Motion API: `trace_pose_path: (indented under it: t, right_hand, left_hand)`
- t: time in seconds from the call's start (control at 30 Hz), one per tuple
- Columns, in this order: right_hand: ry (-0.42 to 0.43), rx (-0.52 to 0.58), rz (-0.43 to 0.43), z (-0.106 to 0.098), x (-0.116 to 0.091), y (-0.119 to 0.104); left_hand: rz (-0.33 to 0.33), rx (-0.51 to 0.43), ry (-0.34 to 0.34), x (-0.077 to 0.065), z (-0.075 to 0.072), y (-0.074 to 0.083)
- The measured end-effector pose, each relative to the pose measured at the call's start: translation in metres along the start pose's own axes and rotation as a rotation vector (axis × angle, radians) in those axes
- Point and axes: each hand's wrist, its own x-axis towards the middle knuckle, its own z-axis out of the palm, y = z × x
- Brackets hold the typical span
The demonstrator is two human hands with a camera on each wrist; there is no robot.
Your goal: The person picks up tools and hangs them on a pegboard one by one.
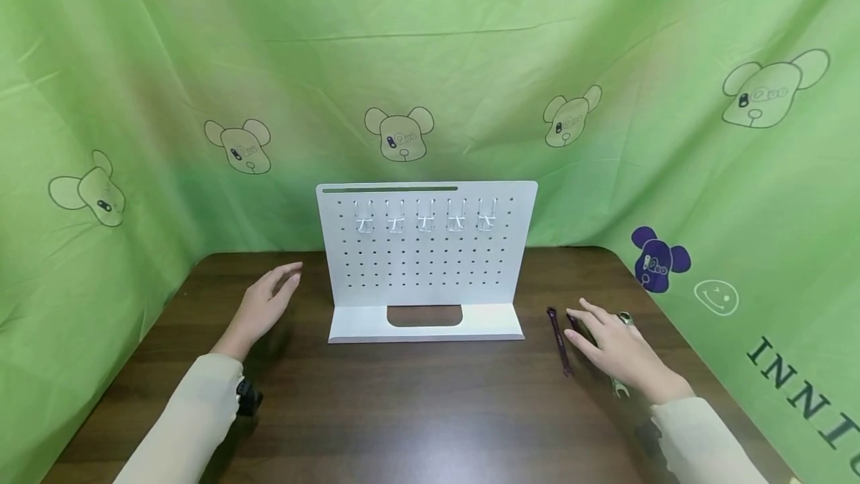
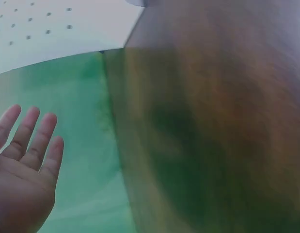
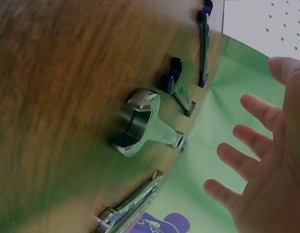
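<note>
To the left of the white pegboard (image 1: 423,260), my left hand (image 1: 262,305) hovers over the table with fingers extended and nothing in it; its spread fingers also show in the left wrist view (image 2: 28,170). My right hand (image 1: 621,346) is held above a row of tools at the right, fingers loosely spread, palm bare. Beneath or beside it lie a dark purple wrench (image 1: 559,342), a second dark wrench (image 3: 179,87) and a larger silver combination wrench (image 3: 157,128). A slim metal tool (image 3: 135,199) lies farther along; my right hand hides it in the head view.
Several clear hooks (image 1: 425,216) hang in a row near the top of the pegboard, whose base stands on the brown wooden table (image 1: 416,409). A green curtain (image 1: 470,36) with printed bear heads surrounds the table's back and sides.
</note>
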Motion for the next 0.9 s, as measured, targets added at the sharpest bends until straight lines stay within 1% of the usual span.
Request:
trace_pose_path:
  t: [0.13,0.33,0.5,0.57,0.67,0.8,0.9]
  right_hand:
    - [-0.001,0.025,-0.012,0.001,0.0,-0.002]
    - [-0.003,0.123,-0.034,0.003,0.001,-0.006]
    - [0.012,0.23,-0.049,0.007,0.004,-0.005]
    - [0.006,0.261,-0.037,0.007,0.005,-0.004]
    - [-0.005,0.276,-0.009,0.006,0.006,-0.006]
    - [-0.019,0.308,0.015,0.004,0.006,-0.01]
    - [-0.036,0.343,0.033,0.003,0.007,-0.013]
  left_hand:
    - [-0.024,-0.078,0.019,0.014,-0.001,0.012]
    - [-0.059,-0.195,0.059,0.037,-0.002,0.03]
    - [-0.048,-0.285,0.106,0.053,-0.002,0.044]
    - [-0.046,-0.308,0.123,0.058,-0.001,0.05]
    - [-0.05,-0.328,0.145,0.064,0.0,0.058]
    - [-0.06,-0.363,0.162,0.069,0.0,0.069]
    - [-0.063,-0.412,0.164,0.074,-0.001,0.076]
